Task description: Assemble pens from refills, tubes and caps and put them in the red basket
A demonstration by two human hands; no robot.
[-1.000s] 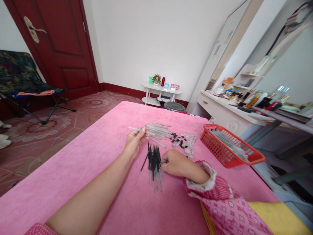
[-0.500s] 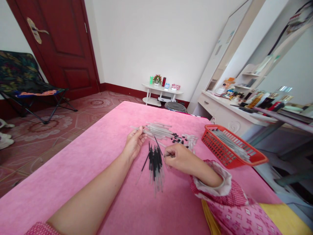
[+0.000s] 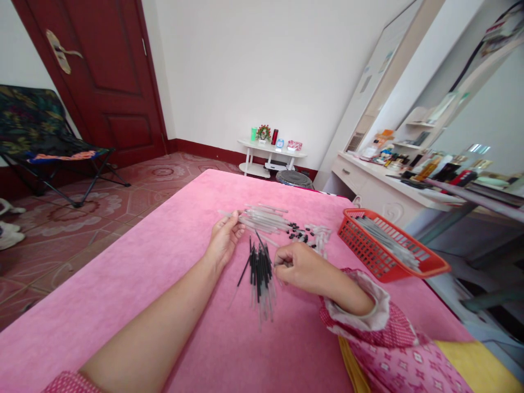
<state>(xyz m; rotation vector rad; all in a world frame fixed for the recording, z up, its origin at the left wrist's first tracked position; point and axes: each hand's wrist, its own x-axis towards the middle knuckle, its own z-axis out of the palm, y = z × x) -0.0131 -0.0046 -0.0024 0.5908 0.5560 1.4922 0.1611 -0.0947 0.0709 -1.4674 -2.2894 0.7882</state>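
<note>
My left hand (image 3: 224, 237) is closed, pinching a translucent pen barrel (image 3: 223, 213) that pokes out to the left of the fingertips. To its right, my right hand (image 3: 292, 262) has its fingers curled together around the lower end of a thin black pen refill (image 3: 261, 240), which slants up and left. Just left of that hand lies a bundle of black-and-clear pen refills (image 3: 257, 273). Beyond both hands is a heap of translucent barrels (image 3: 264, 218). Small black plugs (image 3: 301, 234) and clear caps (image 3: 321, 237) lie right of the heap.
A red plastic basket (image 3: 360, 248) holding many grey pens stands at the table's right side. The pink-covered table (image 3: 135, 278) fills the foreground, with yellow cloth (image 3: 470, 360) at the lower right. A dressing table (image 3: 376, 180) stands beyond the basket, a folding chair (image 3: 45, 131) at left.
The upper tip of the black refill has dropped slightly, down and to the left. Both hands stay almost where they were.
</note>
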